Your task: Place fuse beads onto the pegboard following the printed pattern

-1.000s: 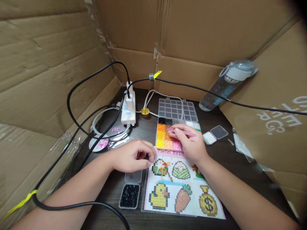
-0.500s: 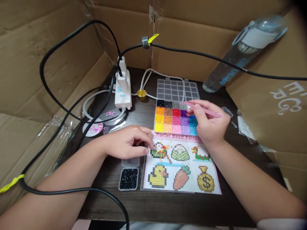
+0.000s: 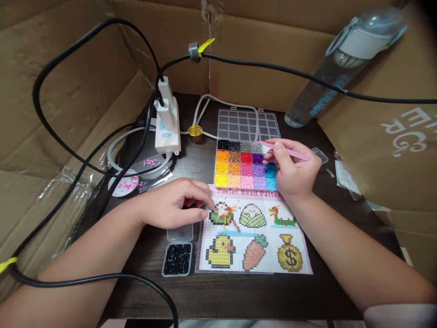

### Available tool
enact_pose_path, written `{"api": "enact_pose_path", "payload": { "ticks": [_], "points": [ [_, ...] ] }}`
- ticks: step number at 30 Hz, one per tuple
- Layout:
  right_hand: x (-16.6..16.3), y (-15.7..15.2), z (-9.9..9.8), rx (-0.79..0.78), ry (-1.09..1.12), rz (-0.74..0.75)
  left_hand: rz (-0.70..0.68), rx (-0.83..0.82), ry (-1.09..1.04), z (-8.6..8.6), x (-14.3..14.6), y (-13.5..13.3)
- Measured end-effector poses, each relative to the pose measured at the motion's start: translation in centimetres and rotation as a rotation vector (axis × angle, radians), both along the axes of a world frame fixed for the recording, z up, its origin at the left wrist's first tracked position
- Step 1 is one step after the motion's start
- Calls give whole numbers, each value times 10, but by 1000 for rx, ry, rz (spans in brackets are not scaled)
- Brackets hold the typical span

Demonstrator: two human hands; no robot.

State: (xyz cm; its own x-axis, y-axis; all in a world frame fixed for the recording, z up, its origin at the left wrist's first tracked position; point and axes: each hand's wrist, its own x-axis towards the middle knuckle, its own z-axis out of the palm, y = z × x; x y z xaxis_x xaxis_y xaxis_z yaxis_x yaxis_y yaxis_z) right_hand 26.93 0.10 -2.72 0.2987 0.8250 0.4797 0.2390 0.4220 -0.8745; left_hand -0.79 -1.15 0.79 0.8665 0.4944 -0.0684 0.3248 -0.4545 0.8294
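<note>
pink tweezers [image 3: 295, 153], right of centre: probably light, springy, best gripped mid-shank, finger-pinched in the right hand [image 3: 296, 172]; left hand [image 3: 178, 203], centre-left, fingers loosely curled, holding nothing.

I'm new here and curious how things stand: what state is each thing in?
Pink tweezers: held, tip at the grey beads.
Right hand: closed around the tweezers.
Pattern sheet: flat.
Left hand: loosely curled at the sheet's edge.
Large bead box: open, lid laid back.
Small bead box: open, holding black beads.
Power strip: two plugs in.
Gold cup: upright.
Bottle: capped.
</note>
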Motion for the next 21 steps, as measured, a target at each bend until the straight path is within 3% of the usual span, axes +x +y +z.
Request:
{"api": "enact_pose_path", "payload": {
  "ticks": [9, 21],
  "points": [
    [1, 3, 1, -23, 30, 16, 131, -45, 1, -1, 0, 4],
    [-1, 0, 6, -44, 37, 51, 145, -44, 16, 0, -1, 6]
  ]
}}
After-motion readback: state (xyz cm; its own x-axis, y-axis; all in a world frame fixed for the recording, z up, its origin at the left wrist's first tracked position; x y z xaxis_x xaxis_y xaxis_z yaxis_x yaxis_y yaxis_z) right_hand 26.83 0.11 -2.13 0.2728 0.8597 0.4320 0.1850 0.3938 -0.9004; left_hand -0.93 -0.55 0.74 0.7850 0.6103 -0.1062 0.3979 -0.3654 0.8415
